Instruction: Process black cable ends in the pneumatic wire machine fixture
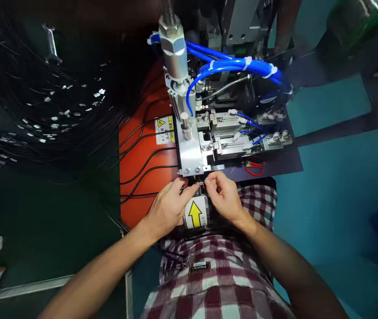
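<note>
The left hand (172, 201) pinches a thin, red-tipped black cable (202, 184) beside the near edge of the silver metal block (190, 156). The right hand (224, 196) bunches its fingertips just right of it; whether they grip it, I cannot tell

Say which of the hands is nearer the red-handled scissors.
Right. The right hand is lower-left of the red-handled scissors in the picture; the left hand is farther left.

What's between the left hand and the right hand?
In the head view, thin wiring with a bit of red shows between the left hand and right hand; details are too small to tell.
</note>
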